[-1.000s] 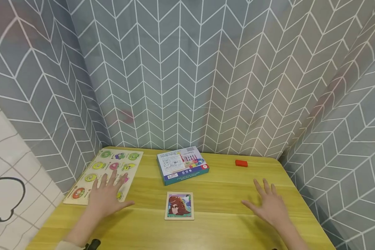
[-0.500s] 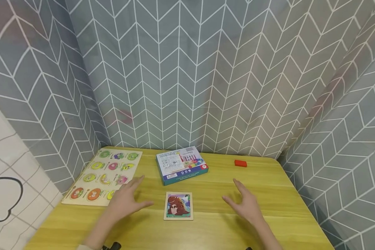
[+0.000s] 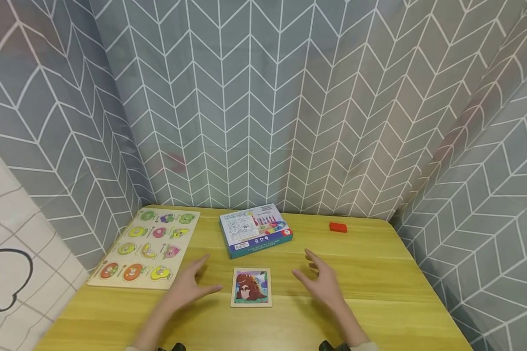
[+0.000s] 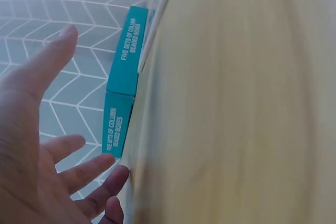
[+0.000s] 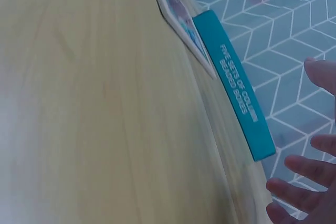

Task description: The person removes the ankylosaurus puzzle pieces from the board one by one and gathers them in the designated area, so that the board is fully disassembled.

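Note:
A small square dinosaur picture puzzle (image 3: 252, 287) lies flat on the table between my two hands. To its left, my left hand (image 3: 188, 288) hovers with fingers spread and thumb pointing toward it, holding nothing. My right hand (image 3: 322, 282) is on the other side, its fingers loosely extended and its palm facing inward, also with nothing in it. Neither hand touches the puzzle. In the left wrist view the left hand's fingers (image 4: 86, 174) are apart from one another. The right wrist view shows the right hand (image 5: 315, 182) only in part, at the edge.
Behind the puzzle lies a teal and white box (image 3: 256, 231) of beads. A wooden fruit-and-vegetable board (image 3: 131, 251) is at the table's left. One red block (image 3: 338, 227) sits at the back right. Patterned curtains (image 3: 263, 107) hang around the table (image 3: 377, 292).
Both hands have moved inward from the two sides toward the puzzle, uncovering the board on the left. The puzzle, box and red block stay where they were.

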{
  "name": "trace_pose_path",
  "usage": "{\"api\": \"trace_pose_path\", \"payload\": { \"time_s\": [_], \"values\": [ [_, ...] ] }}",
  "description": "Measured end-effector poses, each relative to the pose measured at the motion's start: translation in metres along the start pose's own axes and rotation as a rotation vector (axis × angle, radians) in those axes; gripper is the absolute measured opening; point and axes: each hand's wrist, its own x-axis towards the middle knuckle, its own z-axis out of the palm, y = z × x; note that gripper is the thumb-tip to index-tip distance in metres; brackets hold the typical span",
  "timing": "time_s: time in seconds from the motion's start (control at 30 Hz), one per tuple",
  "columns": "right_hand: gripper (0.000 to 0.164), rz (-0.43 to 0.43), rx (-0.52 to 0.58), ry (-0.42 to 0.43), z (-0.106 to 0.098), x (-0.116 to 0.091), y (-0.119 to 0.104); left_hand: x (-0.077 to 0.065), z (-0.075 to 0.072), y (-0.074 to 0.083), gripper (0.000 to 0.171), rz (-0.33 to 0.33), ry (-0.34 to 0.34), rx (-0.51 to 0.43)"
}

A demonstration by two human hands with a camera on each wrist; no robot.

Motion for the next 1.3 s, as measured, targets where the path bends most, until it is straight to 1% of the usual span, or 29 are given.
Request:
{"api": "trace_pose_path", "payload": {
  "time_s": [0.13,0.27,0.43,0.57,0.63,0.7,0.83,1.03,1.2,1.3],
  "values": [
    [0.071,-0.032,0.045,-0.010,0.011,0.005,-0.003,0.004,0.011,-0.003,0.105,0.014,-0.019,-0.060],
    [0.062,-0.082,0.093,-0.046,0.025,0.010,-0.007,0.006,0.019,-0.003,0.104,0.057,-0.080,-0.071],
    [0.049,-0.135,0.101,-0.121,0.043,0.014,-0.016,0.006,0.026,-0.003,0.111,0.128,-0.148,0.009],
    [0.041,-0.172,0.084,-0.207,0.054,0.018,-0.024,0.007,0.027,-0.005,0.115,0.209,-0.177,0.087],
    [0.037,-0.208,0.077,-0.248,0.060,0.021,-0.027,0.008,0.026,-0.006,0.115,0.246,-0.190,0.105],
    [0.033,-0.243,0.070,-0.286,0.066,0.025,-0.030,0.010,0.026,-0.007,0.115,0.266,-0.198,0.115],
    [0.025,-0.298,0.045,-0.352,0.079,0.032,-0.035,0.014,0.028,-0.008,0.112,0.283,-0.209,0.117],
    [0.019,-0.334,0.008,-0.421,0.100,0.044,-0.039,0.018,0.030,-0.010,0.102,0.305,-0.214,0.135],
    [0.019,-0.357,-0.036,-0.445,0.110,0.050,-0.040,0.020,0.028,-0.008,0.100,0.320,-0.220,0.147],
    [0.018,-0.381,-0.089,-0.448,0.114,0.050,-0.039,0.019,0.027,-0.008,0.100,0.327,-0.222,0.148]
  ]
}}
